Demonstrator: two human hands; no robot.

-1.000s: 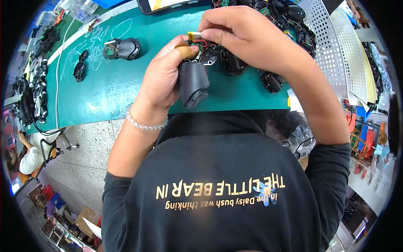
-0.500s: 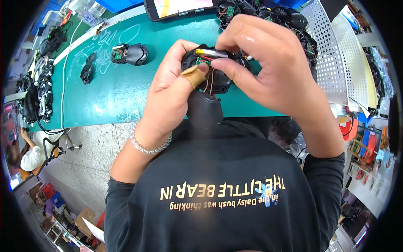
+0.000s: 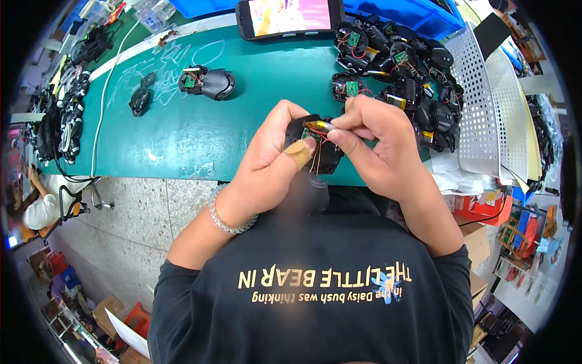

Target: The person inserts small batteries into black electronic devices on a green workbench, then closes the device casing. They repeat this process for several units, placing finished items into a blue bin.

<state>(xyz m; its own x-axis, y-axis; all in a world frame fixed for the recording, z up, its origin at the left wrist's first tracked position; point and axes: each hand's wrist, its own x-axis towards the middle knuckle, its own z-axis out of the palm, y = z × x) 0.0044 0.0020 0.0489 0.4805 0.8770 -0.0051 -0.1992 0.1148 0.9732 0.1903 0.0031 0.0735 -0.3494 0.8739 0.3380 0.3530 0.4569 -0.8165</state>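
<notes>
In front of my chest, my left hand [image 3: 262, 159] grips an opened black plastic housing [image 3: 329, 159]. Its thumb, wrapped in a tan bandage [image 3: 298, 154], presses beside a small green circuit board [image 3: 308, 134]. Fine red and copper-coloured wires run across the inside of the housing. My right hand [image 3: 383, 147] pinches the end of a small silver battery [image 3: 320, 125] with yellow tape, at the housing's upper edge. A dark rounded part [image 3: 316, 195] hangs below the housing, blurred and partly lost against my shirt.
Many similar black housings [image 3: 418, 70] with boards and batteries are heaped at the right, beside a white perforated basket [image 3: 485, 115]. Another opened unit [image 3: 212, 83] and a small black part [image 3: 140, 100] lie on the green table [image 3: 170, 133]. A phone [image 3: 291, 17] stands behind.
The view has shifted, with hands and housing now lower and further right in it. My right fingers have moved onto the battery's end, and the battery now sits more tilted.
</notes>
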